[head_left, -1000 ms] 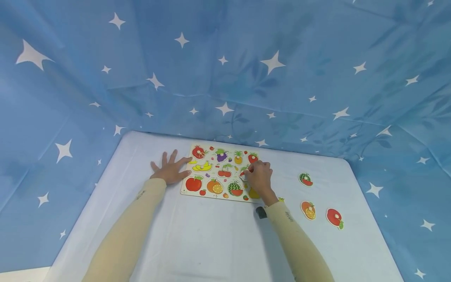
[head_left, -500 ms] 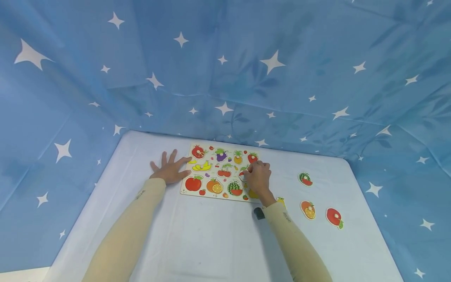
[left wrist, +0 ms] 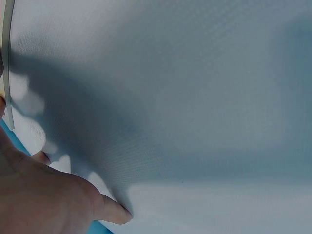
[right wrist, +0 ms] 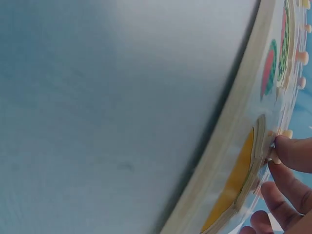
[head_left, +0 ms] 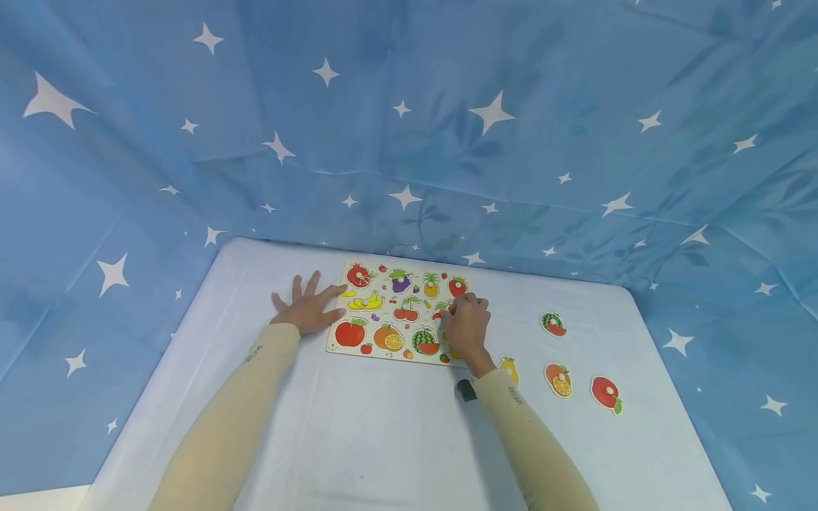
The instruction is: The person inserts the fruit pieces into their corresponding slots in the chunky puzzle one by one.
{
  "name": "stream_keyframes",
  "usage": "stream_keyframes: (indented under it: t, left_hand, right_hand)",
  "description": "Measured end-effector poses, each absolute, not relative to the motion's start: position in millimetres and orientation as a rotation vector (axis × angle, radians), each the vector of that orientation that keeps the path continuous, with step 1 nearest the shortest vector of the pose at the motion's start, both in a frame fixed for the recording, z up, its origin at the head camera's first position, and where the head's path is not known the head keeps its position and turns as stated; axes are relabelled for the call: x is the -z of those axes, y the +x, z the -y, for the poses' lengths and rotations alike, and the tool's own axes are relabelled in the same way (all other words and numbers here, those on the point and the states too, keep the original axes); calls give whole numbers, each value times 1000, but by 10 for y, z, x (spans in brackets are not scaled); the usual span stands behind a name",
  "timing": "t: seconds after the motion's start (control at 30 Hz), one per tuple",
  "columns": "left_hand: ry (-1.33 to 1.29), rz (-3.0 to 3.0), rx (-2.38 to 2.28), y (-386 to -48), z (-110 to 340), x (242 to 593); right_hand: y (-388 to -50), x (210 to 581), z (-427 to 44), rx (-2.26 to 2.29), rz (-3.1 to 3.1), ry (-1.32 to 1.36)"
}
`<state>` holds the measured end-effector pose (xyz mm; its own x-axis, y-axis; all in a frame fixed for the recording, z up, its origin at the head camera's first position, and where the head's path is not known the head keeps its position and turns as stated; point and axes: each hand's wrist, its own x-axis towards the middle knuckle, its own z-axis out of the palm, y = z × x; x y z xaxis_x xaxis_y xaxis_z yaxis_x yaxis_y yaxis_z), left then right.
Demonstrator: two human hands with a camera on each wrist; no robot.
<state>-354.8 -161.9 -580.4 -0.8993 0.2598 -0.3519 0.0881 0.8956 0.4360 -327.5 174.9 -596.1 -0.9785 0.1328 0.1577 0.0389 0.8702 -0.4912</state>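
- White wooden fruit puzzle board [head_left: 386, 310] lies flat on a pale cloth-covered table [head_left: 383, 440], with both hands at it.
- Left hand [head_left: 309, 311] has its fingers spread wide; thumb and index finger reach the board's left edge, and it grips nothing.
- Right hand [head_left: 466, 325] is at the board's right side, thumb and index finger pinching a small pale knob [right wrist: 274, 155], the other fingers curled loosely.
- Just beside those fingertips shows a red-and-green fruit shape [head_left: 439, 311], mostly covered by the hand; whether the knob belongs to it I cannot tell.
- On the board are pomegranate [head_left: 360, 275], grapes [head_left: 400, 283], pineapple [head_left: 431, 287], strawberry [head_left: 457, 287], bananas [head_left: 366, 302] and cherries [head_left: 406, 312], with apple, orange and watermelon pictures along the near edge.
- Right of the board, apart on the cloth, lie a watermelon piece [head_left: 553, 324], an orange piece [head_left: 559, 380] and a red apple piece [head_left: 604, 392].
- Nearer, a yellow fruit piece [head_left: 509, 369] lies partly behind the right beige sleeve [head_left: 533, 440].
- Blue curtain with white stars [head_left: 358, 142] hangs behind the table.
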Motion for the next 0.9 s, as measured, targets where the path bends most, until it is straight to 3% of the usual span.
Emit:
stream_keyframes:
  t: [0.23,0.57,0.9]
  left_hand:
    - [254,-2653,-584,-3572,1621,5813]
    - [268,-2633,-604,-3614,1633,5926]
    - [282,-2637,-576,-3601,1638,5876]
  right_hand:
    - [-3272,5950,-1745,-684,2864,-105]
    - [-3236,5930,-1919,-920,2896,-33]
    - [-3138,5682,-2219,-1208,2841,94]
